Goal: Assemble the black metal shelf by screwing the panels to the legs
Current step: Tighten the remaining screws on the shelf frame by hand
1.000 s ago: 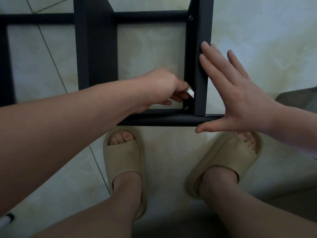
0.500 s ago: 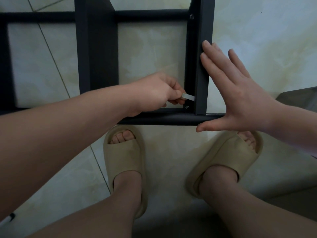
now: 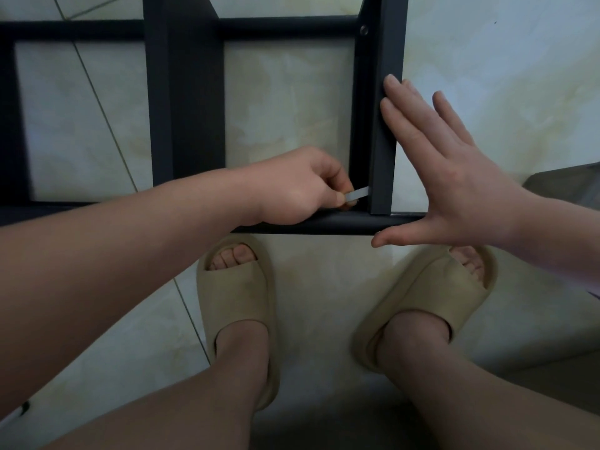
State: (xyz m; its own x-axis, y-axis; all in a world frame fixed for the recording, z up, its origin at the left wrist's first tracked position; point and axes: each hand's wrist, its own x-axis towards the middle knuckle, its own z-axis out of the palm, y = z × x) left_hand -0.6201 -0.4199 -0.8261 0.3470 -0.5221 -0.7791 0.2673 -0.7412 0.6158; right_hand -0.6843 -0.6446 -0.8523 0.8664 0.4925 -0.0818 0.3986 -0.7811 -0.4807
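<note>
Two hands are counted: left hand (image 3: 298,186) and right hand (image 3: 454,177). Two beige slippers are seen: left slipper (image 3: 238,297) and right slipper (image 3: 431,300). One flat metal tool (image 3: 357,193), one black shelf frame (image 3: 183,92) and one screw head (image 3: 364,29) are counted.

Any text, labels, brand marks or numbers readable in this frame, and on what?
None can be read. The black shelf frame, the small flat metal tool pinched by the left hand, the beige slippers and the floor tiles show no writing.
</note>
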